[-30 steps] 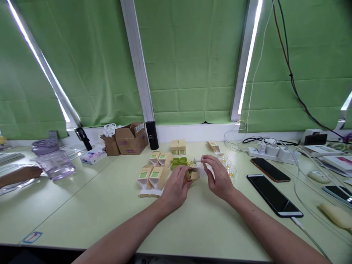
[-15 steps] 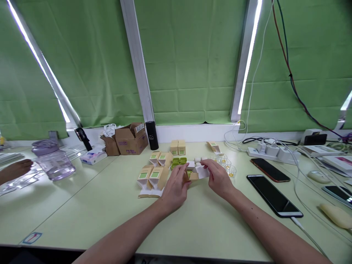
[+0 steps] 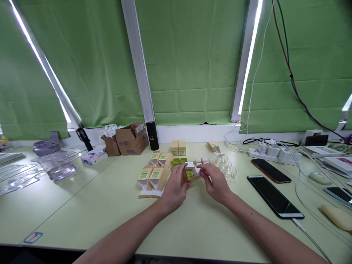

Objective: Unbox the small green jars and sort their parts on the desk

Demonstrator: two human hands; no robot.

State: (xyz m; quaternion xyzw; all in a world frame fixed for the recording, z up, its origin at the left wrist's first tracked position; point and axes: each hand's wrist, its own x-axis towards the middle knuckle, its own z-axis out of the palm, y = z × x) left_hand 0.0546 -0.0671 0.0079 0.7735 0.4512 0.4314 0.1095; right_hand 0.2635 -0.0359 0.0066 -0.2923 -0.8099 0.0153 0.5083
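Between my hands stands an open small cardboard box (image 3: pixel 194 178), kraft brown outside and white inside, with a green piece (image 3: pixel 189 174) in it. My left hand (image 3: pixel 176 185) grips the box's left side. At its right edge, the closed fingers of my right hand (image 3: pixel 213 180) pinch the box wall or flap. Just behind are green containers (image 3: pixel 179 161) and small white cylinders (image 3: pixel 201 160). Clear cups with yellow bits (image 3: pixel 231 172) sit right of my right hand. To the left lie several open kraft boxes (image 3: pixel 155 175) with green labels.
Two closed kraft boxes (image 3: pixel 178 147) stand farther back, near a black cylinder (image 3: pixel 152 135) and a brown carton (image 3: pixel 132 139). A purple-lidded water jug (image 3: pixel 54 160) is at left. Phones (image 3: pixel 275 197), cables and a power strip (image 3: pixel 275 154) occupy the right side.
My right hand has moved slightly left and in against the box; the white flap it held out to the right no longer sticks out. Another person's hand at far left has left view.
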